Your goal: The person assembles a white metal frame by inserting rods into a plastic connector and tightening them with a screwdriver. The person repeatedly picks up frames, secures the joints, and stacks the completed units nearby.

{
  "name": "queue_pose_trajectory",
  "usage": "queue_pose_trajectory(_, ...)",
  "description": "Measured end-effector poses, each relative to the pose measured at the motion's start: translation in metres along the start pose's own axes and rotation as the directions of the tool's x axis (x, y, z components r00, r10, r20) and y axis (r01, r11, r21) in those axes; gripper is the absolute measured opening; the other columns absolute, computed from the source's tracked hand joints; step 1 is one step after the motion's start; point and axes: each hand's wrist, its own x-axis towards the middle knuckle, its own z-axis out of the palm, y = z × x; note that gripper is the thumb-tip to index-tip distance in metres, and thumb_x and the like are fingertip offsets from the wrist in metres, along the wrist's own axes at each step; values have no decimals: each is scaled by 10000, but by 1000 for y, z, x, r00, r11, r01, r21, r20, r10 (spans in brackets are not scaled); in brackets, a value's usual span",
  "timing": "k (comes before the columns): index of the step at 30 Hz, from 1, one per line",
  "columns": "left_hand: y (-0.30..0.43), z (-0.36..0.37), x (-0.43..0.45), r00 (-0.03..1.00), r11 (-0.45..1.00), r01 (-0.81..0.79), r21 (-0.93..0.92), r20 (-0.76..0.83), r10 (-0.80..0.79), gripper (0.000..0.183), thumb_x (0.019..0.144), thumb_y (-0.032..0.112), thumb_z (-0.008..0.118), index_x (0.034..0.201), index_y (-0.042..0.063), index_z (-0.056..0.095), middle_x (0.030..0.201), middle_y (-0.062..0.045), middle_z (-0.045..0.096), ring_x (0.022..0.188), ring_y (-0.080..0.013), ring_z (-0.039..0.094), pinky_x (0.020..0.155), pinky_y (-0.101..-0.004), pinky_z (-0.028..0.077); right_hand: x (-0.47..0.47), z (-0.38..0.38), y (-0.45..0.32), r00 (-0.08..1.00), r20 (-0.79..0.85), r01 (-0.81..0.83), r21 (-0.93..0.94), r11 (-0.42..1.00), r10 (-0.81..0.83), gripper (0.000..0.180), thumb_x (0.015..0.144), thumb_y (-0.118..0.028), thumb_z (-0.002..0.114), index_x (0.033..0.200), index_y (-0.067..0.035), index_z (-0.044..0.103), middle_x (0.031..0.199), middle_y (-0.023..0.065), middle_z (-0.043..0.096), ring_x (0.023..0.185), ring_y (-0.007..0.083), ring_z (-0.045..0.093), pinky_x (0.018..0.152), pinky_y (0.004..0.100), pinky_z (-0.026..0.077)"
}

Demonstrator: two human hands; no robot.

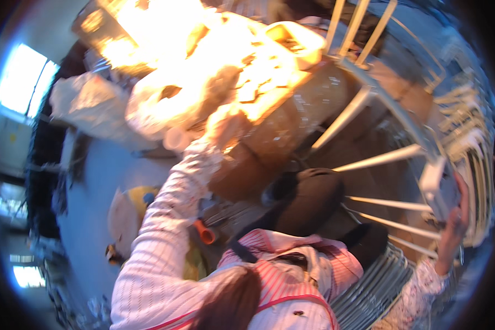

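My right hand (453,229) grips the end of a metal frame (404,115) with pale bars, at the right. The frame slants from there up towards the work surface, its bars fanning out across the middle. My left hand (227,123) is at the near edge of the brightly lit work surface (282,103), with its fingers curled. Glare and blur hide whether it holds anything. Beside it lie several small flat pieces (251,88) and a crumpled plastic bag (165,103).
A yellow-looking plastic bin (297,43) with small contents stands at the surface's far right corner. Another plastic bag (93,99) lies left. Stacked metal frames (474,165) line the right side, with more metal bars (371,280) below. An orange ring-shaped object (205,233) is near my left sleeve.
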Motion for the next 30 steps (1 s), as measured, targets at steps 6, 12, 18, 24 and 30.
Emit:
queue_pose_trajectory(6, -71, -13, -5, 895, 678, 89, 729, -358, 268, 197, 955, 214, 545, 937, 43, 640, 729, -170, 667, 688, -325, 664, 648, -436, 551, 19, 10, -34, 997, -10, 83, 108, 991, -83, 795, 940, -674, 469, 1316, 23, 540, 1231, 176, 597, 1131, 308, 597, 936, 388, 465)
queue_pose_trajectory(12, 36, -68, 15, 777, 615, 373, 695, -596, 201, 230, 990, 135, 538, 1190, 108, 648, 1004, -157, 678, 852, -316, 671, 716, -406, 551, 20, 13, -33, 975, -67, 218, 114, 969, -212, 735, 822, -540, 740, 1297, -11, 556, 1243, 172, 587, 1141, 318, 599, 944, 384, 481)
queue_pose_trajectory(18, 267, -36, 39, 608, 841, -426, 334, -582, 540, 268, 908, 7, 661, 1174, 15, 638, 1076, -132, 695, 936, -244, 698, 758, -312, 564, 16, 13, -36, 987, -41, 161, 342, 926, -157, 876, 712, -404, 881, 1394, -38, 471, 1338, 140, 527, 1208, 294, 570, 977, 396, 492)
queue_pose_trajectory(24, 391, 17, 68, 265, 358, -881, 310, -303, 915, 392, 668, 88, 701, 1055, 47, 650, 879, -32, 639, 733, -205, 646, 633, -332, 555, 15, 15, -35, 995, -71, 98, 690, 717, -67, 912, 683, -309, 912, 1417, -58, 433, 1348, 113, 472, 1239, 251, 548, 950, 390, 531)
queue_pose_trajectory(30, 377, 21, 83, 388, 507, -811, 291, -379, 840, 376, 783, -59, 734, 1146, 24, 683, 941, -104, 703, 760, -237, 678, 669, -318, 558, 13, 14, -37, 960, -133, 267, 159, 951, -247, 669, 650, -292, 904, 1221, -81, 627, 1280, 118, 517, 1073, 297, 624, 879, 389, 555)
